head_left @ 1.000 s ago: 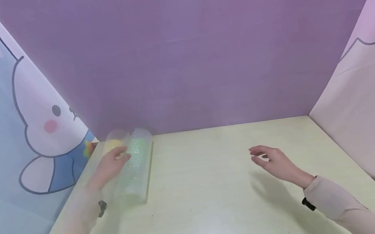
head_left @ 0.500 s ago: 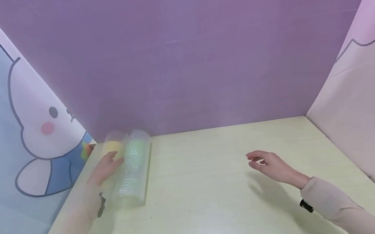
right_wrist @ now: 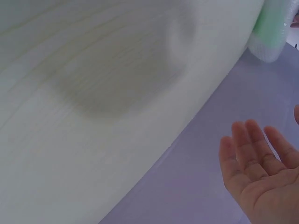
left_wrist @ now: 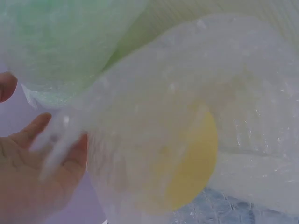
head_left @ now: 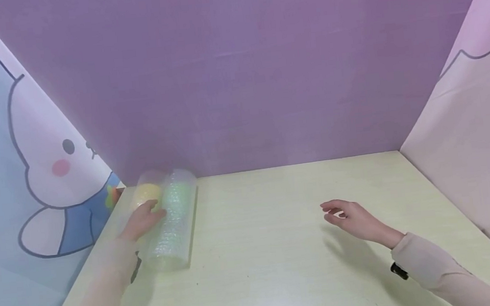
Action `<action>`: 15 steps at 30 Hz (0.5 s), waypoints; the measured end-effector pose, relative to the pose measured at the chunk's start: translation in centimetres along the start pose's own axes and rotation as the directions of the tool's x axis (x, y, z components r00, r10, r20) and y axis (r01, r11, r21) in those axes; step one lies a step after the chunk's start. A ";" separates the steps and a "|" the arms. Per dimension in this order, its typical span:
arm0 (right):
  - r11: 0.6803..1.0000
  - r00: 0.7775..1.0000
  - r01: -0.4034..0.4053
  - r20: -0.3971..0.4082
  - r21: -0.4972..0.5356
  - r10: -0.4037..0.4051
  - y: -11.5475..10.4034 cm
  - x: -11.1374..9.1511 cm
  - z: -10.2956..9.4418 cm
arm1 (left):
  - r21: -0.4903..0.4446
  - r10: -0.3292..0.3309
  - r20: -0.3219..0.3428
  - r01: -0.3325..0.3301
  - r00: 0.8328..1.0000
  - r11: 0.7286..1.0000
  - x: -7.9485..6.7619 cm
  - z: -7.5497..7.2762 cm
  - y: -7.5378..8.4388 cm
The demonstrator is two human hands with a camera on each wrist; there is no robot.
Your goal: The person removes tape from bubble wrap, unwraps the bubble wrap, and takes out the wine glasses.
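Two clear bubble-wrapped rolls lie side by side at the back left of the table in the head view. One shows yellow inside, the yellow roll (head_left: pixel 148 192); the other is the green roll (head_left: pixel 175 214). My left hand (head_left: pixel 143 221) is over the yellow roll, its thumb pointing towards the green one. In the left wrist view, the yellow roll (left_wrist: pixel 194 163) hides part of my left hand (left_wrist: pixel 42 163), whose thumb stands apart from the fingers. My right hand (head_left: pixel 351 219) hovers above the table at the right, fingers relaxed and holding nothing.
The pale table (head_left: pixel 262 240) meets a purple wall (head_left: pixel 246 74) at the back. Printed cloth with a cartoon rabbit (head_left: pixel 64 165) hangs on the left, and a pale panel (head_left: pixel 481 125) stands on the right.
My left hand has drawn back left from above the green roll to the yellow roll, then shifted slightly nearer me. The right hand has barely moved. Both rolls stay in place.
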State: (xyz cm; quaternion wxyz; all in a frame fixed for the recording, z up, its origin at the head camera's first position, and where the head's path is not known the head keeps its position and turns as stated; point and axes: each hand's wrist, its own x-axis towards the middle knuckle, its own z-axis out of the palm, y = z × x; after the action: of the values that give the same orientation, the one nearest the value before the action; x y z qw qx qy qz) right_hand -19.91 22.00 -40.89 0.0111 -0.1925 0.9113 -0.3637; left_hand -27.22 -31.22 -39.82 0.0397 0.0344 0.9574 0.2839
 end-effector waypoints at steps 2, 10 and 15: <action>1.000 1.000 0.001 0.002 0.001 -0.001 0.1 0.0 0.0 | 0.010 0.001 0.001 -0.001 1.000 1.000 0.1 0.0 0.0; 1.000 1.000 0.006 0.003 -0.010 -0.006 0.3 -0.1 0.1 | 0.027 -0.007 0.031 0.006 1.000 1.000 0.5 0.2 0.3; 1.000 1.000 0.005 0.012 0.006 -0.005 0.4 -0.2 0.3 | 0.058 -0.012 0.051 0.009 0.999 0.998 0.4 0.1 1.1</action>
State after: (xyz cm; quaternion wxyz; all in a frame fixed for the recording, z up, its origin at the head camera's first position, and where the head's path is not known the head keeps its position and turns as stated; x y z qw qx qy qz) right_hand -19.84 22.14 -41.36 0.0163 -0.1971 0.9097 -0.3650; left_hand -27.52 -30.21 -39.30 0.0648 0.0378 0.9641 0.2548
